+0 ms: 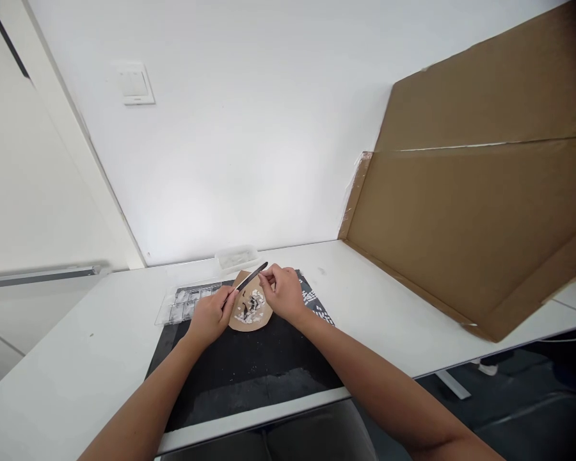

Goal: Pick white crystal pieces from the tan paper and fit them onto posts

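Note:
My left hand (213, 315) is closed on a thin dark tool (254, 274) with a flat blade that slants up to the right. Close to the blade's tip, my right hand (282, 291) is pinched; whatever it holds, if anything, is too small to make out. Beneath both hands lies a rounded brown board (249, 324) bearing small white pieces and a few black ones (253, 306). The board rests on a black mat (269, 358).
A clear compartment tray (185, 304) stands left of the board, a small clear tub (237, 258) behind it. White pieces (321, 312) lie at the mat's right. A large cardboard sheet (470, 211) stands on the right side of the white table (91, 339).

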A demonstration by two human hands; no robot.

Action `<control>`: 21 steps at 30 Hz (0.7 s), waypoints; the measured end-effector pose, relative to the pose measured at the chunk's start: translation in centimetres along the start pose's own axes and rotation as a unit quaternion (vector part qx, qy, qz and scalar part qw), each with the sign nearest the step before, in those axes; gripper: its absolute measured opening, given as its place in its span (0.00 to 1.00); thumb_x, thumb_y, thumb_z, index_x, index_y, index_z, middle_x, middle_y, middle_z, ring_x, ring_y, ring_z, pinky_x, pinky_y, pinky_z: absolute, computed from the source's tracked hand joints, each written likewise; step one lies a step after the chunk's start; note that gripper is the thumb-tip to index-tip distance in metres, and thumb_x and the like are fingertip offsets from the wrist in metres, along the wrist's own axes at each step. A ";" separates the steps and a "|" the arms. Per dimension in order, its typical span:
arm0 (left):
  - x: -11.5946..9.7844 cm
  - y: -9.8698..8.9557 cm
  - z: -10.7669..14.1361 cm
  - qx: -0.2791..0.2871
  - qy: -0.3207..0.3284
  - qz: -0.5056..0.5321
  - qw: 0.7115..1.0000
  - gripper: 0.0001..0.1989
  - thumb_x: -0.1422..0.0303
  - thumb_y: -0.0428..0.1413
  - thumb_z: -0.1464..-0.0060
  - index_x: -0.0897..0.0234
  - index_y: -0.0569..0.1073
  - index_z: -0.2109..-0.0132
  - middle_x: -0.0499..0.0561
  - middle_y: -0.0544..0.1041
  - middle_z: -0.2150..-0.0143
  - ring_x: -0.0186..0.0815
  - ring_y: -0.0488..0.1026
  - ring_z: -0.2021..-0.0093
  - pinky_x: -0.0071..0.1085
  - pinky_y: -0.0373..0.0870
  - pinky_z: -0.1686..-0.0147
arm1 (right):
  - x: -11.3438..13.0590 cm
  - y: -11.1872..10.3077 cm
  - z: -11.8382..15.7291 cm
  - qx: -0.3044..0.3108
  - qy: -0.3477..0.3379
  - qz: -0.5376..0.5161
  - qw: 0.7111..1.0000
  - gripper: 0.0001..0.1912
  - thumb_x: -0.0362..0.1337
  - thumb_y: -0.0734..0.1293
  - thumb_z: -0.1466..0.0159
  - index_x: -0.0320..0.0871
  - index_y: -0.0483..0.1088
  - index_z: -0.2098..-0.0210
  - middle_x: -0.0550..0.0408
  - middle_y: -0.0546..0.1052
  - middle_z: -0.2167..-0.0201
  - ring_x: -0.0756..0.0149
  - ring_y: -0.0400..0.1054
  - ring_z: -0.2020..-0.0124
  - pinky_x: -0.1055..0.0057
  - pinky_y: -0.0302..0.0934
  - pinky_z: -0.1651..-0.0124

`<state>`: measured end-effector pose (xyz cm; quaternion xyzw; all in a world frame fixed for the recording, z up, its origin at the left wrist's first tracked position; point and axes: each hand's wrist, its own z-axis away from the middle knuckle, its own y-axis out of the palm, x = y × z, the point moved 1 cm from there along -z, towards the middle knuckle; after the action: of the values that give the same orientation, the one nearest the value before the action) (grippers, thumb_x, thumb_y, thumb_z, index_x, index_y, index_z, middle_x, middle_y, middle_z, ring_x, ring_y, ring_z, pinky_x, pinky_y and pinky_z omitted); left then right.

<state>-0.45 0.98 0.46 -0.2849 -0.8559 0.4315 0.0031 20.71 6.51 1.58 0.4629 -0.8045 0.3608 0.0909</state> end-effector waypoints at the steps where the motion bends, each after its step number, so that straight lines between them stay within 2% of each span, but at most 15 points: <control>1: 0.0 0.1 0.0 0.002 0.000 0.001 1.000 0.13 0.61 0.44 0.29 0.60 0.71 0.54 0.49 0.80 0.64 0.36 0.77 0.69 0.30 0.64 0.69 | -0.5 -0.1 -0.2 -0.011 0.011 0.006 1.000 0.06 0.39 0.64 0.31 0.46 0.67 0.65 0.58 0.80 0.72 0.64 0.74 0.70 0.62 0.59 0.51; 4: 0.0 0.2 0.0 0.007 0.000 0.003 1.000 0.13 0.61 0.44 0.29 0.60 0.71 0.54 0.49 0.80 0.65 0.36 0.76 0.70 0.30 0.64 0.70 | -1.7 -0.6 -0.7 -0.029 0.036 0.015 0.999 0.08 0.39 0.64 0.31 0.46 0.66 0.68 0.58 0.79 0.72 0.63 0.73 0.71 0.64 0.60 0.55; 6: 0.0 0.3 0.1 0.010 0.000 0.004 1.000 0.13 0.61 0.44 0.29 0.60 0.71 0.55 0.50 0.80 0.65 0.36 0.76 0.70 0.30 0.63 0.70 | -1.9 -0.7 -0.7 -0.025 0.035 0.011 0.999 0.08 0.39 0.64 0.31 0.46 0.66 0.68 0.58 0.79 0.73 0.63 0.73 0.71 0.64 0.60 0.55; 13: 0.2 0.1 0.0 0.002 -0.012 0.001 1.000 0.14 0.60 0.44 0.29 0.60 0.71 0.55 0.49 0.79 0.66 0.35 0.76 0.70 0.30 0.63 0.70 | 1.4 0.3 0.7 0.053 -0.058 -0.006 0.997 0.05 0.38 0.63 0.30 0.46 0.68 0.63 0.59 0.79 0.71 0.66 0.72 0.71 0.63 0.56 0.50; 16: 0.3 0.1 0.0 0.004 -0.016 0.000 1.000 0.14 0.60 0.44 0.29 0.60 0.72 0.54 0.48 0.80 0.66 0.35 0.77 0.70 0.30 0.63 0.70 | 1.4 0.3 0.5 0.029 -0.047 0.009 0.998 0.06 0.39 0.62 0.30 0.45 0.68 0.62 0.59 0.79 0.72 0.66 0.72 0.71 0.63 0.56 0.51; 21: 0.1 0.2 0.0 0.015 -0.012 -0.001 1.000 0.15 0.60 0.44 0.29 0.59 0.73 0.54 0.49 0.80 0.65 0.36 0.78 0.69 0.30 0.64 0.69 | -1.2 -0.2 -0.4 -0.022 0.013 0.047 0.999 0.06 0.38 0.63 0.31 0.45 0.66 0.66 0.59 0.77 0.75 0.64 0.72 0.72 0.64 0.56 0.53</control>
<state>-0.40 1.13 0.30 -0.2791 -0.8496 0.4475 -0.0022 21.48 7.50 1.40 0.4176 -0.8318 0.3532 0.0945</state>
